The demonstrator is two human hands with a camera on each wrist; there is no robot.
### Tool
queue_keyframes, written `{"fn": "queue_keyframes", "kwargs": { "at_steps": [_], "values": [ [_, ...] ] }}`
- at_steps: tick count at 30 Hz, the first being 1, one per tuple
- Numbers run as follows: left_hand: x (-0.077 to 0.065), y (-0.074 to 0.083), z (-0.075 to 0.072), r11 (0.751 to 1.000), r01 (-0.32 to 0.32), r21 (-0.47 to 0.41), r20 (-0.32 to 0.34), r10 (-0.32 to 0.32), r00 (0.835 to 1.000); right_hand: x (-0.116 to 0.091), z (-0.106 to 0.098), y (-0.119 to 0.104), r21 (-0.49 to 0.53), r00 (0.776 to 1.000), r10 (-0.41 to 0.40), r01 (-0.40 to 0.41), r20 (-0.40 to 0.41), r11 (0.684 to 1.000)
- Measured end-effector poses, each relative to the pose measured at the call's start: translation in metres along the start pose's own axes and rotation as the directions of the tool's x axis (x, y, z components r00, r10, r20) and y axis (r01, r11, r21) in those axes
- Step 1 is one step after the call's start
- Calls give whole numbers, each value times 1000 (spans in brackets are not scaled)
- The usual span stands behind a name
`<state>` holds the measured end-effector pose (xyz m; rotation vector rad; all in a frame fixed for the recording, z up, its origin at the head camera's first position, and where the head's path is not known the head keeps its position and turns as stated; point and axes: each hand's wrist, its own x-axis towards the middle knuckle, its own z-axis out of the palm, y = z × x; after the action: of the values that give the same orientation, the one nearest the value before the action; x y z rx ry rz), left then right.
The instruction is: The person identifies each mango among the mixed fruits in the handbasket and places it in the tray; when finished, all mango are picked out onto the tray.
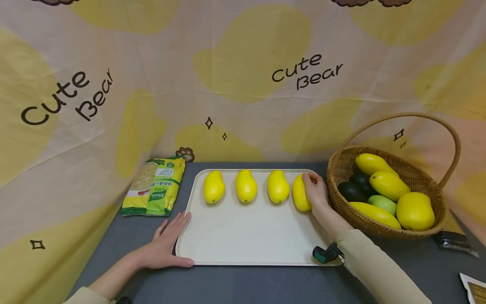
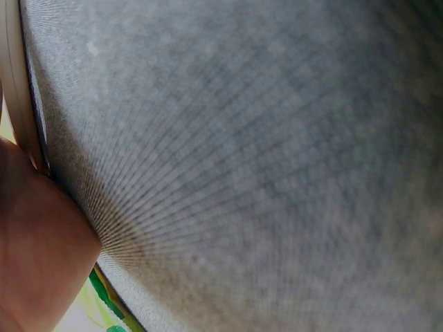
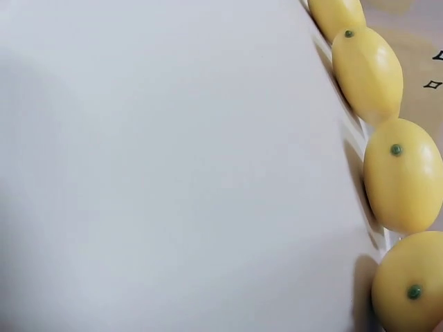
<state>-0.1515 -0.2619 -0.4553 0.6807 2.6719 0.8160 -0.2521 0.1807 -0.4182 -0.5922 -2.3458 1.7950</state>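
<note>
Several yellow mangoes stand in a row along the far side of a cream tray (image 1: pixel 247 236). At the row's right end my right hand (image 1: pixel 318 192) holds one mango (image 1: pixel 300 193), thumb and fingers curled around its far right side. In the right wrist view this mango (image 3: pixel 410 290) sits at the lower right corner, its green stem dot facing the camera. To its left on the tray is another mango (image 1: pixel 278 186). My left hand (image 1: pixel 165 247) rests spread at the tray's left edge, fingers straight along the rim and thumb at the near left corner.
A wicker basket (image 1: pixel 379 228) with a tall handle holds mangoes, avocados and a green fruit at the right. Left of the tray lies a yellow-green Knorr packet (image 1: pixel 153 185). A dark wrapped packet (image 1: pixel 453 241) lies beside the basket. A printed cloth (image 1: pixel 243 84) hangs behind.
</note>
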Motion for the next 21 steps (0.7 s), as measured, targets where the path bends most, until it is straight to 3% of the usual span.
{"fn": "queue_keyframes", "kwargs": {
  "at_steps": [7, 11, 18, 21],
  "values": [
    [0, 3, -1, 1000, 25, 10, 17, -25, 1000, -2, -4, 0, -91, 996, -5, 13, 92, 996],
    [0, 3, 0, 1000, 27, 10, 24, -27, 999, -9, -9, 0, -189, 987, -43, 72, 156, 979],
    [0, 4, -1, 999, 30, 15, 28, -31, 999, -25, -19, 2, -361, 947, -173, 266, 269, 894],
    [0, 4, -2, 1000, 24, 17, 23, -25, 999, -34, -22, 3, -407, 933, -176, 300, 314, 863]
  ]
}}
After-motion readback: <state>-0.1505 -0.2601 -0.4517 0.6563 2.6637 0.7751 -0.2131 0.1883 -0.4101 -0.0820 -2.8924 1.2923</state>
